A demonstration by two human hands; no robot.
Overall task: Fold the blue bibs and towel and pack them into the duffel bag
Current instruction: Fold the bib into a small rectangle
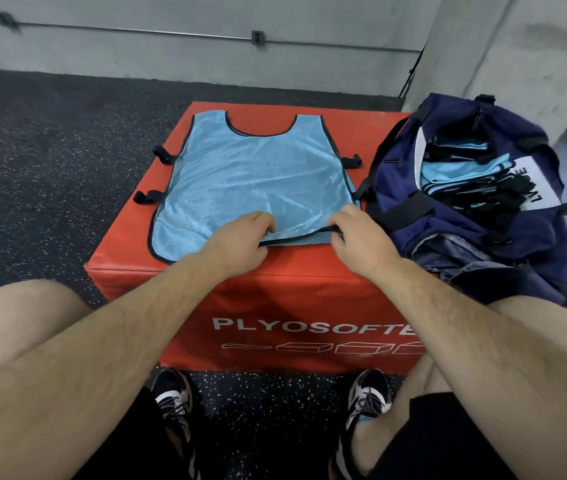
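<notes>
The speckled dark floor (50, 150) carries a red plyo box (292, 296) (white lettering on its near face), set against a pale wall. On the right part of the box top sits the navy duffel bag (448, 244), unzipped and gaping, with a stack of folded blue bibs (455, 171) inside beside a white label (534, 181). Left of the bag a light blue bib (258, 178) lies spread flat on the box top, neck opening away from the person, its black side straps (162, 154) splayed out. The left hand (240, 237) and right hand (361, 237) meet at the bib's near hem. Each grip is clamped on the dark-trimmed edge, fingers curled round it, raising it slightly off the box.
</notes>
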